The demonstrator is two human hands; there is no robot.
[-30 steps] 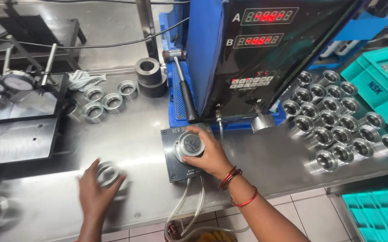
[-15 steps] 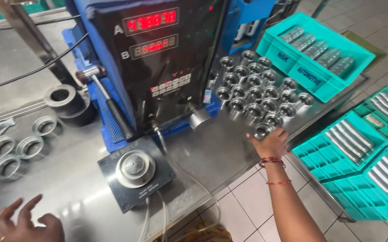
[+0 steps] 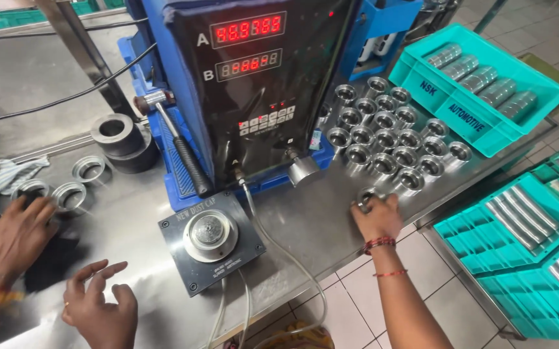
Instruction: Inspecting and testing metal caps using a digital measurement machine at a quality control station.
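Since the earlier moment the right hand (image 3: 375,216) has closed on a metal ring (image 3: 365,196) at the near edge of the cluster of rings (image 3: 392,139) and now grips it on the tabletop (image 3: 318,220). The left hand (image 3: 98,310) hovers open, fingers spread, near the tabletop's front edge, left of the black fixture (image 3: 211,239). Another person's hand (image 3: 18,232) rests at far left, touching a ring (image 3: 32,190). Teal crates (image 3: 480,116) with metal cylinders stand to the right.
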